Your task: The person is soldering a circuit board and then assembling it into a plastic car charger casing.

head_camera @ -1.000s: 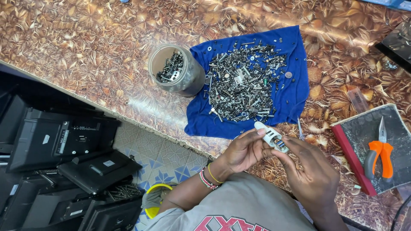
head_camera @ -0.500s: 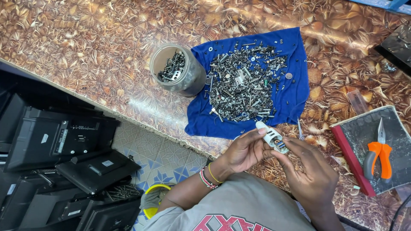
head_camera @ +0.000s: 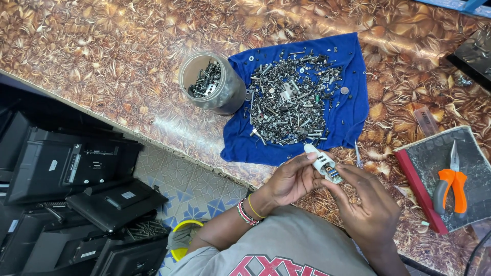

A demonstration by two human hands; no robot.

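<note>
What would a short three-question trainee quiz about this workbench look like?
1. True or false: the pile of screws lies on a blue cloth.
2. Which hands hold the small white device?
3. The orange-handled pliers lie: A) in the jar, B) on the dark tray, C) on the cloth.

Key: 1 true; 2 both, the left hand and the right hand; 3 B.

— What's the counter like?
— Glossy, brown, with a leaf pattern; light glares off its near edge.
— And below that edge?
— Patterned blue-and-cream floor tiles, with black flat screens stacked on them and a yellow bucket just beside.
</note>
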